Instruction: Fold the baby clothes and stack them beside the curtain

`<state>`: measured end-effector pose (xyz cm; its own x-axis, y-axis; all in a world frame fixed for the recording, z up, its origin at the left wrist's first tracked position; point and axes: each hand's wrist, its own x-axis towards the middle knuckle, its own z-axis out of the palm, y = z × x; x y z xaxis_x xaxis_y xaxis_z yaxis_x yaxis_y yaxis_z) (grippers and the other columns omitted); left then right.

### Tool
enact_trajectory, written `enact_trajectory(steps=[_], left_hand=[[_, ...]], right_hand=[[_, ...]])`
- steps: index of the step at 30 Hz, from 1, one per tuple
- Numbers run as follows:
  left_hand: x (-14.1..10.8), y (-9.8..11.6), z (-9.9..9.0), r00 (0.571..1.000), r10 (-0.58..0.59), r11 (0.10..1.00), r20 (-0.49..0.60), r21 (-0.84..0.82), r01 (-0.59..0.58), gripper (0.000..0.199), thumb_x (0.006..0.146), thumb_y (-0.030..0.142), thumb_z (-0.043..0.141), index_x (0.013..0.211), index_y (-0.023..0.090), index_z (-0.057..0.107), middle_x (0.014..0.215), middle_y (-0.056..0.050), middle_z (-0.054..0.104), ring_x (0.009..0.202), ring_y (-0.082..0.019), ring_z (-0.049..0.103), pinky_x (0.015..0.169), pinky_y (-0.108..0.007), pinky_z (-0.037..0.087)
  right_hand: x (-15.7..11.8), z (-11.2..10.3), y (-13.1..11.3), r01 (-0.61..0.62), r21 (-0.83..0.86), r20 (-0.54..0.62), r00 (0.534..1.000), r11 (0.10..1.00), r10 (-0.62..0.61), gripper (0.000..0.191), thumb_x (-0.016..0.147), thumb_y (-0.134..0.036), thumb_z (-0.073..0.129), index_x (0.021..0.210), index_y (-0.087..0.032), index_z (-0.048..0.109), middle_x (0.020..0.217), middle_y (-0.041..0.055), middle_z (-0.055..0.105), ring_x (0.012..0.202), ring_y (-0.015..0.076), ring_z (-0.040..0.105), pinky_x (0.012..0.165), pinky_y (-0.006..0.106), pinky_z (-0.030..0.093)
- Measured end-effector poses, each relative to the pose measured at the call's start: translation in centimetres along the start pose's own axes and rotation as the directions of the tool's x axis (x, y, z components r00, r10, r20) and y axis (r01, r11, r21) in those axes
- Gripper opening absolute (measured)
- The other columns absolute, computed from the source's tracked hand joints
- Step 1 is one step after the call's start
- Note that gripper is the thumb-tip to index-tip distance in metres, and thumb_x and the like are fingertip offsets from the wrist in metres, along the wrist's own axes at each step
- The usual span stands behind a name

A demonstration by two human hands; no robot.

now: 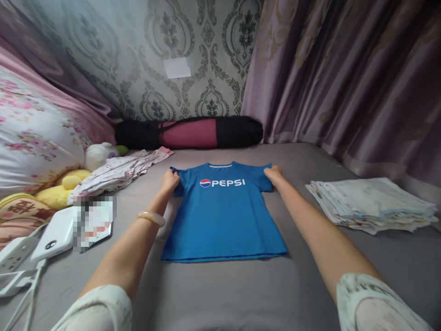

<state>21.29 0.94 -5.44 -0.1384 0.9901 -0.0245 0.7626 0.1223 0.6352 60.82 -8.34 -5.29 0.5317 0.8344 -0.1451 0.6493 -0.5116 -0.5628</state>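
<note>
A blue T-shirt (pixel 223 218) with a round logo and the word PEPSI across its chest lies spread face up on the grey bed sheet (pixel 220 294). Its collar points away from me and its hem lies nearest. My left hand (pixel 170 179) pinches the left sleeve, fingers closed on the cloth. On the other side, my right hand (pixel 274 174) grips the right sleeve near its outer end. Both arms reach forward, one along each side of the shirt. A pale bangle (pixel 151 218) circles my left wrist.
A stack of folded pale cloths (pixel 372 202) lies at right. At left are a patterned garment (pixel 117 170), plush toys (pixel 67 186), a white power bank (pixel 57 232), a pixelated device (pixel 96 223) and a power strip (pixel 15 253) with cables. A black-and-maroon roll bag (pixel 189 133) lies against the wall.
</note>
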Motion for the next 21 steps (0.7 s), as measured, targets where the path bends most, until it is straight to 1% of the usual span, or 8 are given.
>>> enact_trajectory(steps=[2,4,6,8,11,14,16,21], left_hand=[[-0.5,0.0,0.7,0.996,0.050,0.995,-0.080,0.091,-0.042,0.029,0.092,0.032,0.038,0.107,0.019,0.059,0.093,-0.016,0.068,0.099,-0.032,0.063,0.073,-0.035,0.046],[-1.2,-0.1,1.3,0.991,0.076,0.983,-0.107,0.176,-0.056,0.038,0.095,0.035,0.030,0.119,0.019,0.055,0.101,-0.017,0.069,0.099,-0.032,0.064,0.073,-0.036,0.044],[-1.7,-0.4,1.6,0.991,0.110,0.969,-0.077,0.230,-0.089,0.044,0.097,0.038,0.026,0.127,0.019,0.052,0.103,-0.018,0.069,0.095,-0.033,0.065,0.072,-0.036,0.042],[-2.0,-0.8,1.5,0.982,0.185,0.944,-0.036,0.285,-0.167,0.047,0.098,0.039,0.024,0.130,0.018,0.050,0.104,-0.019,0.069,0.093,-0.035,0.065,0.073,-0.037,0.041],[-2.3,-1.3,1.3,0.969,0.247,0.899,-0.010,0.375,-0.225,0.049,0.098,0.035,0.021,0.130,0.013,0.050,0.103,-0.023,0.068,0.093,-0.036,0.065,0.073,-0.039,0.042],[-2.4,-1.4,1.3,0.978,0.206,0.885,-0.039,0.433,-0.169,0.047,0.097,0.029,0.022,0.125,0.008,0.052,0.102,-0.026,0.067,0.092,-0.036,0.066,0.074,-0.041,0.044],[-2.4,-1.3,1.4,0.984,0.163,0.886,-0.075,0.451,-0.112,0.043,0.096,0.028,0.025,0.121,0.009,0.055,0.101,-0.026,0.067,0.093,-0.035,0.067,0.075,-0.041,0.046],[-2.3,-1.4,1.7,0.986,0.112,0.890,-0.127,0.454,-0.043,0.042,0.095,0.030,0.028,0.115,0.009,0.058,0.100,-0.027,0.067,0.092,-0.038,0.067,0.072,-0.043,0.048]], right_hand=[[-0.8,0.5,-0.3,-0.054,-0.038,-0.114,0.992,0.998,0.050,0.038,0.095,-0.027,0.037,0.125,-0.011,0.054,0.107,0.0219,0.064,0.110,0.0328,0.061,0.086,0.040,0.048],[-1.9,1.0,-0.5,-0.065,-0.082,-0.191,0.980,0.995,0.048,0.040,0.097,-0.027,0.032,0.131,-0.014,0.049,0.110,0.0211,0.064,0.109,0.0311,0.061,0.088,0.041,0.047],[-2.8,1.2,-0.5,-0.019,-0.155,-0.207,0.978,0.988,-0.014,0.040,0.100,-0.028,0.027,0.132,-0.017,0.048,0.107,0.0197,0.065,0.104,0.0296,0.064,0.086,0.041,0.046],[-3.5,1.4,-0.4,0.029,-0.233,-0.189,0.979,0.972,-0.075,0.041,0.101,-0.026,0.023,0.132,-0.017,0.047,0.106,0.0202,0.066,0.102,0.0300,0.064,0.085,0.042,0.046],[-3.7,1.7,-0.1,0.027,-0.318,-0.199,0.976,0.948,-0.094,0.040,0.101,-0.024,0.022,0.131,-0.014,0.047,0.106,0.0224,0.066,0.104,0.0316,0.064,0.086,0.044,0.045],[-3.5,2.2,0.1,-0.045,-0.318,-0.262,0.964,0.947,-0.042,0.039,0.100,-0.023,0.025,0.128,-0.010,0.050,0.107,0.0243,0.066,0.105,0.0320,0.065,0.087,0.044,0.045],[-3.4,2.5,0.1,-0.089,-0.284,-0.300,0.954,0.955,0.000,0.038,0.099,-0.024,0.027,0.124,-0.009,0.053,0.108,0.0250,0.066,0.105,0.0326,0.065,0.087,0.044,0.046],[-3.3,2.5,0.4,-0.132,-0.226,-0.336,0.940,0.965,0.050,0.037,0.096,-0.025,0.034,0.118,-0.006,0.057,0.108,0.0278,0.065,0.104,0.0360,0.065,0.086,0.047,0.047]])
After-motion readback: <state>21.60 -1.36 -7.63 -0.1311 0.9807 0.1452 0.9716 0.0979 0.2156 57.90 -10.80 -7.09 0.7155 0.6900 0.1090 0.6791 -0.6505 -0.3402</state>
